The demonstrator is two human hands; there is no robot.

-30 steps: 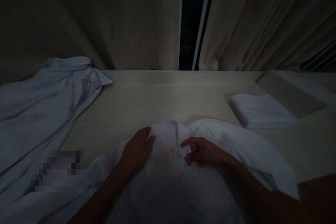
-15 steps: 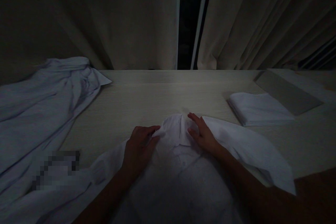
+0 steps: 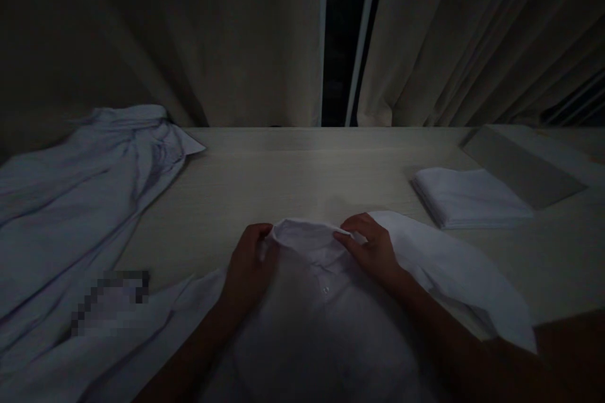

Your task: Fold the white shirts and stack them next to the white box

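A white shirt (image 3: 326,327) lies spread on the pale wooden table (image 3: 293,170) right in front of me, its collar (image 3: 307,239) pointing away. My left hand (image 3: 248,264) pinches the left end of the collar. My right hand (image 3: 371,249) pinches the right end, fingers curled over the fabric edge. A small button shows just below the collar, between my hands. The shirt's right side bulges up past my right forearm.
A heap of light blue-white garments (image 3: 70,201) covers the table's left side. A folded white cloth (image 3: 467,198) lies at the right, with a flat grey board (image 3: 520,167) behind it. Beige curtains (image 3: 212,38) hang along the table's far edge.
Both hands moved from the shirt's chest up to the collar and closed on its two ends. The collar now lies flatter and wider than before.
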